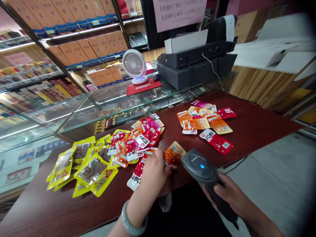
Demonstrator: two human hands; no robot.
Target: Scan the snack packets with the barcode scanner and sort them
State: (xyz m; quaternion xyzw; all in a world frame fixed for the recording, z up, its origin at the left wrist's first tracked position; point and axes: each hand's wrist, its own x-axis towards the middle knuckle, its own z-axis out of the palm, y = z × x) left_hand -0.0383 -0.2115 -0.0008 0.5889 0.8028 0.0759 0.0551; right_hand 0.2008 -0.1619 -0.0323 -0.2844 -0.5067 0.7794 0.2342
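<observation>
My left hand [155, 169], with a pale bangle [128, 219] on its wrist, is closed on the near end of an orange snack packet [175, 152]. The packet's printed barcode faces up. In my right hand [230, 191] is a dark grey barcode scanner [201, 168], its blue light lit and its head close to the packet. Under and beside my left hand lies a red and white snack packet [135, 177]. Red, pink and orange packets [145, 135] form a heap beyond it, partly over a pile of yellow snack packets [90, 169].
Another group of orange and red packets [197, 123] lies on the right of the dark red table [256, 121]. Behind stand a glass display case [103, 95], a white fan [135, 65] and a black cash-register unit [195, 69]. A cable [235, 168] hangs at the table's front edge.
</observation>
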